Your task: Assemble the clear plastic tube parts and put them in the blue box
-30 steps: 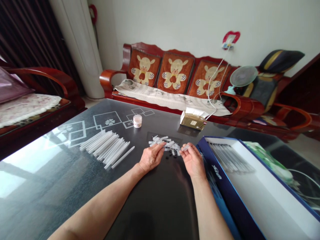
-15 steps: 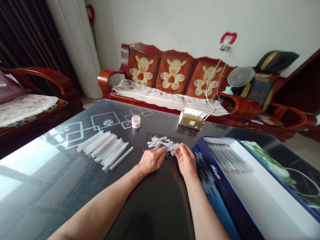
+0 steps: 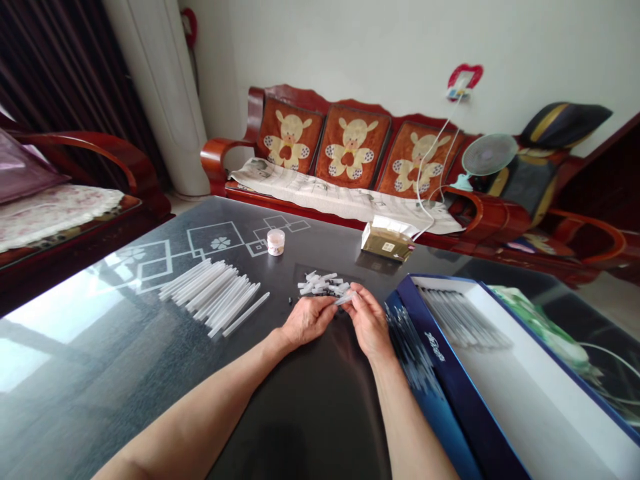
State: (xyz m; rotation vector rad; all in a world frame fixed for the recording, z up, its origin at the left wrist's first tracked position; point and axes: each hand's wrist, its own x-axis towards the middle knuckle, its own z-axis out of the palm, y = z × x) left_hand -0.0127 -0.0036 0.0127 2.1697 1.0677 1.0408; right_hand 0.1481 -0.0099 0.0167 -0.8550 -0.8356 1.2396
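Short clear tube level, long axis left-right

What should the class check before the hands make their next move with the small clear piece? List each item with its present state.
1. Clear piece gripped between left hand and right hand: ok.
2. Pile of short pieces close beyond the fingertips: ok.
3. Long tubes lying together on the table, away from its edge: ok.
4. Blue box open beside the right hand: ok.
5. Clear piece whole and clean: cannot tell, too small.
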